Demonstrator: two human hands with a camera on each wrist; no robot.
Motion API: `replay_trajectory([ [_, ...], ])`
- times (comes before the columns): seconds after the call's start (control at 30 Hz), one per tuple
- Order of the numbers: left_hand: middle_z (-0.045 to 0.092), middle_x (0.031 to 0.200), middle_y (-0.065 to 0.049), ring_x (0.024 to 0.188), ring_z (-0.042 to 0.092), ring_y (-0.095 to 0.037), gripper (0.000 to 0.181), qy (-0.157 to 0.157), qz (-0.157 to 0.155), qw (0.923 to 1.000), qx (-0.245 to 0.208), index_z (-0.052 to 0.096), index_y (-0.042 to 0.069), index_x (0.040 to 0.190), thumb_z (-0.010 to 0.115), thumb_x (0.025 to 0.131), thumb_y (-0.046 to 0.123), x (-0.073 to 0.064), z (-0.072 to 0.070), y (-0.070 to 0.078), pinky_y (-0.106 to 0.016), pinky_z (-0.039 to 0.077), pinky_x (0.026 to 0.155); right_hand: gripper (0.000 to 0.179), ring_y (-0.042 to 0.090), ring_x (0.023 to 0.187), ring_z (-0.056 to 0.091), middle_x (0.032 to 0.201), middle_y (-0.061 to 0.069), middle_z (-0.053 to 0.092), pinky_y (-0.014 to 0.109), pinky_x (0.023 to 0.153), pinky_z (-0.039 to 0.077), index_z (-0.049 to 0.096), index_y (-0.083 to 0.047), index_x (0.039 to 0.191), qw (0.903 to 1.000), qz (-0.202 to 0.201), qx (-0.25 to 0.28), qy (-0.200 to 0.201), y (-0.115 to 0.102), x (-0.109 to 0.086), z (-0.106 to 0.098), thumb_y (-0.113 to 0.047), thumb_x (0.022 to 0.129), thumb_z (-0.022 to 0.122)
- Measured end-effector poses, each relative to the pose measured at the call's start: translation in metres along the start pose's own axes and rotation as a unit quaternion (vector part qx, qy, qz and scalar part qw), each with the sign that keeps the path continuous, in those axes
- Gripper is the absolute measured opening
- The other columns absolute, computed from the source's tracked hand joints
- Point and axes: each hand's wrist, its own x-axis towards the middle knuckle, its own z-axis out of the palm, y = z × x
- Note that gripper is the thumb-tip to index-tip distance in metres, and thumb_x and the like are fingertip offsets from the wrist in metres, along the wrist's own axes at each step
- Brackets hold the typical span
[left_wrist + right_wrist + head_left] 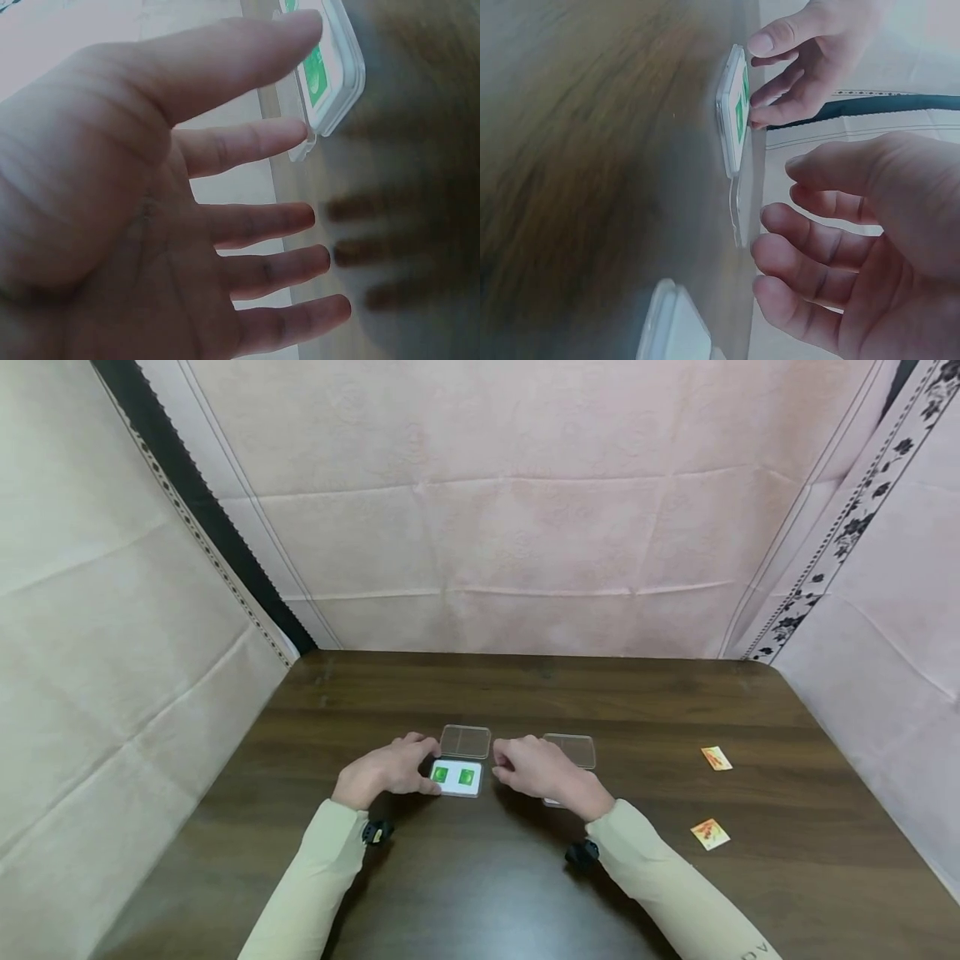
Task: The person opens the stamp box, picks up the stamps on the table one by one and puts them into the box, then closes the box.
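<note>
A shallow white case (pixel 454 787) lies on the table with its clear lid (pixel 466 742) folded back. Two green square pieces, one on the left (pixel 441 774) and one on the right (pixel 467 777), lie inside it. My left hand (pixel 393 767) is at the case's left side, fingers extended, thumb and index fingertip right at its edge. Over the gap between this case and a second one, my right hand (pixel 543 768) hovers with loosely bent fingers and nothing between them. The second case (pixel 676 330) is mostly hidden under that hand in the head view; its clear lid (pixel 573 750) shows behind.
Two small orange-and-yellow printed squares lie on the right of the dark wooden table (pixel 480 693), a farther one (pixel 717 758) and a nearer one (pixel 709 834). Pale cloth (pixel 525 543) hangs around the table's back and sides.
</note>
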Motion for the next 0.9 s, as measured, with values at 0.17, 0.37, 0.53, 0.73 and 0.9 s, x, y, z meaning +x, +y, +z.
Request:
replay_trajectory([
  [0.17,0.05,0.136,-0.01,0.111,0.047,-0.028,0.054,0.002,0.005,1.0,-0.007,0.055,0.018,0.129,0.076,0.084,0.039,-0.001,0.0,0.001,-0.048,0.045,0.091,0.016,0.007,0.055,0.048,0.066,-0.008,0.054,0.025,0.053,0.042,0.057,-0.02,0.082,1.0,-0.003,0.002,0.0,0.002,-0.008,-0.006,-0.024,0.095,0.066],
  [0.37,0.051,0.137,-0.009,0.113,0.047,-0.027,0.046,0.036,0.039,0.9985,-0.016,0.057,0.017,0.128,0.07,0.09,0.039,0.0,0.0,0.004,-0.046,0.045,0.094,0.013,0.007,0.056,0.049,0.066,-0.008,0.054,0.024,0.054,0.042,0.058,-0.019,0.084,0.9999,-0.009,-0.002,0.007,0.012,-0.019,-0.014,-0.023,0.093,0.067],
  [0.53,0.055,0.132,-0.008,0.11,0.049,-0.025,0.046,0.062,0.073,0.995,-0.029,0.056,0.015,0.131,0.067,0.092,0.037,0.0,0.0,0.01,-0.043,0.046,0.095,0.014,0.006,0.058,0.046,0.068,-0.009,0.052,0.022,0.054,0.04,0.057,-0.019,0.083,0.9995,-0.028,-0.007,0.016,0.024,-0.027,-0.02,-0.022,0.094,0.066],
  [0.73,0.057,0.13,-0.007,0.107,0.051,-0.021,0.049,0.065,0.1,0.9923,-0.031,0.052,0.013,0.135,0.065,0.094,0.037,0.001,0.0,0.015,-0.039,0.045,0.095,0.017,0.004,0.056,0.043,0.07,-0.009,0.049,0.021,0.052,0.037,0.054,-0.02,0.081,0.9989,-0.041,-0.014,0.019,0.038,-0.037,-0.027,-0.022,0.094,0.066],
  [0.9,0.056,0.137,-0.006,0.112,0.053,-0.019,0.054,0.071,0.113,0.9903,-0.04,0.049,0.015,0.139,0.066,0.093,0.039,-0.001,0.001,0.02,-0.04,0.045,0.101,0.016,0.003,0.056,0.042,0.07,-0.01,0.05,0.02,0.051,0.036,0.055,-0.02,0.082,0.9986,-0.047,-0.013,0.017,0.049,-0.046,-0.03,-0.019,0.093,0.067],
])
